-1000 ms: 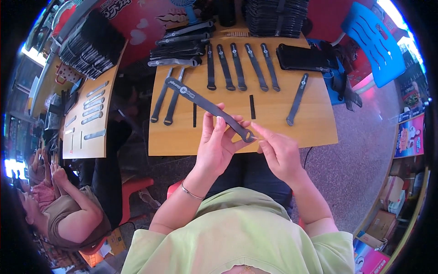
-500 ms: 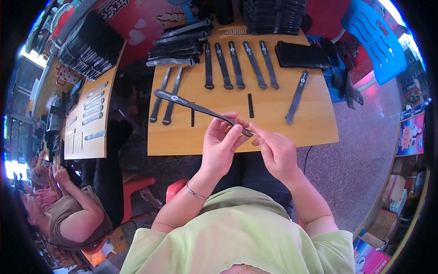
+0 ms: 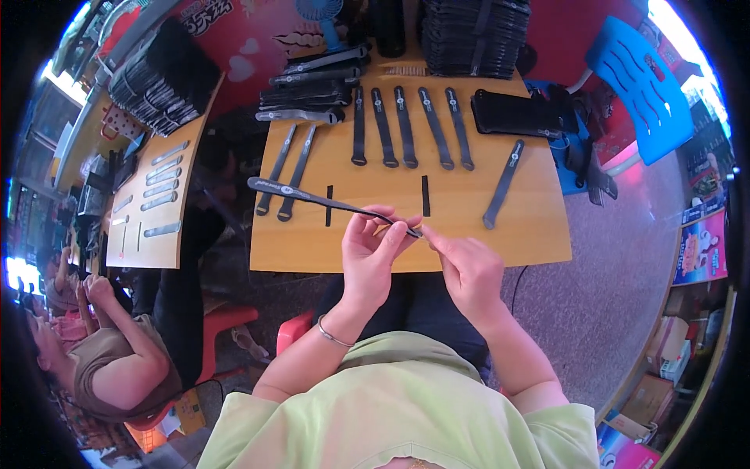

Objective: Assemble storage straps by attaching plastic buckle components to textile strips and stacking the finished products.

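Note:
My left hand point(image 3: 369, 262) is closed, thumb and fingers pinching a long dark grey strap point(image 3: 312, 196) near its lower end. The strap's wide rounded end, with a pale round mark, sticks out to the left above the table. At its other end, the fingertips of my right hand point(image 3: 474, 275) press together at the tip, where a small light-coloured edge shows. Several similar straps point(image 3: 406, 129) lie in a row on the table beyond my hands. Two more straps point(image 3: 298, 172) lie to the left, and a single strap point(image 3: 504, 184) to the right.
Two black strips point(image 3: 426, 195) mark the wooden table point(image 3: 351, 254). Behind are strap bundles point(image 3: 305, 94), a tall black stack point(image 3: 475, 39), a black pouch point(image 3: 516, 113) and a blue fan point(image 3: 322, 16). A blue chair point(image 3: 641, 86) stands right; a person point(image 3: 117, 359) sits left.
The strap has swung slightly, its wide end now lower and farther left. Both hands have shifted a little left in view, still together at the strap's end.

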`<state>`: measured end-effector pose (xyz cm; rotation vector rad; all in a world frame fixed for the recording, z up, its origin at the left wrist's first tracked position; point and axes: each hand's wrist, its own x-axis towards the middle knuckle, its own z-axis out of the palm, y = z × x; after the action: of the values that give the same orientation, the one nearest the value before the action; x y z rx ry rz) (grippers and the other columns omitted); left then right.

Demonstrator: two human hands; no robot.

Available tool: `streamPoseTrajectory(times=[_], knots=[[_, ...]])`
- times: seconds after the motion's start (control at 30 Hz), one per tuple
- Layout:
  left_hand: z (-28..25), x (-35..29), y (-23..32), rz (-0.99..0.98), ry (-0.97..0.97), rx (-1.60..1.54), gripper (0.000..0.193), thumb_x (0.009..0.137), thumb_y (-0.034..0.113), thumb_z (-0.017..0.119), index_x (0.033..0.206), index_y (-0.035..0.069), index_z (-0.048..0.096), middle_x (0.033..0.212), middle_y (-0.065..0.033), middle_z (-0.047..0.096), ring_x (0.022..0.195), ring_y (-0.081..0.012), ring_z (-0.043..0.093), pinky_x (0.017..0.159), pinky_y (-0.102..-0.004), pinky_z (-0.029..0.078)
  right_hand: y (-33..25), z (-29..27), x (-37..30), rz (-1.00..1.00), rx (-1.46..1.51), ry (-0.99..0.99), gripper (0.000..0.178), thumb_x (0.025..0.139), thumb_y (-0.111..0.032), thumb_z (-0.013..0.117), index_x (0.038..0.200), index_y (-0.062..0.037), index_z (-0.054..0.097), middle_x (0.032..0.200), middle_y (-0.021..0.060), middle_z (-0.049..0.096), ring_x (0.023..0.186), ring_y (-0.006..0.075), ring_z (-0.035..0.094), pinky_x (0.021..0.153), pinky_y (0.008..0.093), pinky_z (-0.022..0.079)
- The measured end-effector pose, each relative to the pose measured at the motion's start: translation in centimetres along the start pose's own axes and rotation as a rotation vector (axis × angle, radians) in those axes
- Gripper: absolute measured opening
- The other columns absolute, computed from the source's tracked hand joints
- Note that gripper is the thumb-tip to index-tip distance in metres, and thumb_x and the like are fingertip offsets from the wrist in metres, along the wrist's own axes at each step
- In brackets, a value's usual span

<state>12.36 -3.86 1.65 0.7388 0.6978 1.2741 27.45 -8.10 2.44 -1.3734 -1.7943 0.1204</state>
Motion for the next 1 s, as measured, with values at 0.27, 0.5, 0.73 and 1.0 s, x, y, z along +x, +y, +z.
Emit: streamPoseTrajectory(times=[0.27, 0.5, 0.73, 1.0], knots=[[0.4, -0.5, -0.9, 0.118, -0.003, 0.052, 0.023, 0.089, -0.006, 0.054, 0.112, -0.002, 0.05, 0.107, -0.0114, 0.061, 0.109, -0.022, 0.059, 0.091, -0.0289, 0.048, -0.4, -0.2, 0.0, -0.036, -0.058, 0.0, 0.041, 0.077, -0.003, 0.065, 0.116, -0.0165, 0.065, 0.074, 0.0035, 0.064, 0.061, 0.021, 0.058, 0.054, 0.0325, 0.044], [0.5, -0.3, -2.0, 0.125, -0.001, -0.018, 0.018, 0.091, -0.004, 0.048, 0.108, 0.0, 0.052, 0.109, -0.0127, 0.058, 0.114, -0.0285, 0.056, 0.098, -0.0359, 0.047, -0.3, 0.5, -0.4, 0.135, 0.044, 0.084, 0.014, 0.078, -0.002, 0.07, 0.091, -0.0064, 0.065, 0.072, 0.0085, 0.064, 0.058, 0.0221, 0.06, 0.052, 0.0303, 0.046], [0.6, -0.3, -1.5, -0.005, 0.034, -0.085, 0.019, 0.091, -0.004, 0.05, 0.109, 0.001, 0.051, 0.109, -0.0118, 0.057, 0.114, -0.0295, 0.056, 0.098, -0.0362, 0.048, 0.2, 0.7, -0.1, 0.042, 0.073, 0.091, 0.012, 0.078, -0.002, 0.07, 0.087, -0.0054, 0.063, 0.077, 0.0098, 0.064, 0.061, 0.0229, 0.061, 0.051, 0.0304, 0.046], [0.2, -0.2, -2.0, -0.035, 0.021, -0.164, 0.024, 0.09, -0.004, 0.052, 0.114, -0.001, 0.052, 0.108, -0.0117, 0.06, 0.113, -0.0267, 0.057, 0.094, -0.0309, 0.049, 0.2, 0.7, -0.6, 0.109, 0.016, 0.072, 0.013, 0.079, -0.008, 0.07, 0.09, -0.0108, 0.065, 0.084, 0.004, 0.056, 0.064, 0.0215, 0.06, 0.053, 0.0317, 0.046]])
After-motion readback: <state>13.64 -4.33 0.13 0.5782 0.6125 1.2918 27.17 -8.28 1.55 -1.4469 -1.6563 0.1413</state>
